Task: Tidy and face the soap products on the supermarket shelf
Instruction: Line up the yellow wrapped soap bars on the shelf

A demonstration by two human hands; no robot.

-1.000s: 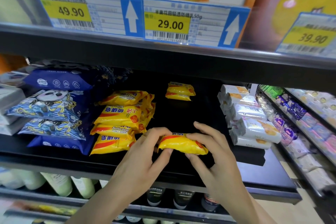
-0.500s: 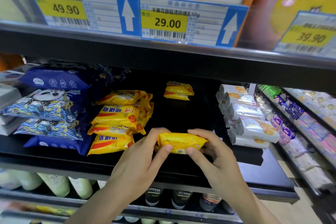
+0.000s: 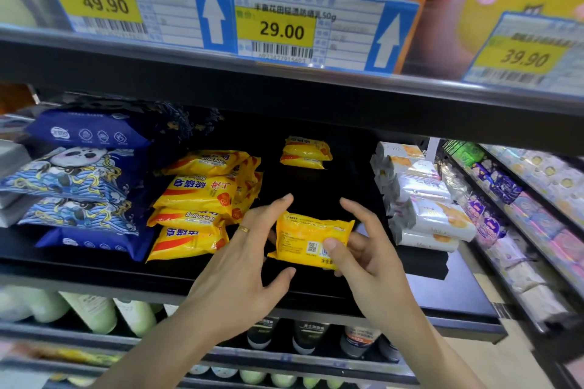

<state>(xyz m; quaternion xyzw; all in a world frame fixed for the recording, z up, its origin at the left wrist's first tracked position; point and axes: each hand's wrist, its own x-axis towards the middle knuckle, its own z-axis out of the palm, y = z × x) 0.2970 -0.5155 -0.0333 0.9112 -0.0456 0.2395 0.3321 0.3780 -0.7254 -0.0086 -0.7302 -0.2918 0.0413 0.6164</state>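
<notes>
A yellow soap pack (image 3: pixel 305 235) is held above the black shelf (image 3: pixel 316 287), its printed back with a QR code turned toward me. My right hand (image 3: pixel 363 253) pinches its right end, thumb on the back face. My left hand (image 3: pixel 249 249) is beside the pack's left end with fingers spread, a ring on one finger; whether it touches the pack I cannot tell. A stack of yellow sulfur soap packs (image 3: pixel 202 199) lies to the left. Two more yellow packs (image 3: pixel 305 151) sit stacked deep at the shelf's back.
Blue panda wipe packs (image 3: pixel 76 183) are piled at the left, white soap bars (image 3: pixel 423 196) are stacked at the right. The upper shelf edge with price tags (image 3: pixel 278 28) hangs overhead. Bottles (image 3: pixel 94 309) stand on the shelf below, and more packets fill a rack at the right.
The yellow pack has been flipped from its front to its printed back and lifted slightly. My left hand has let go and its fingers have spread; my right hand keeps hold.
</notes>
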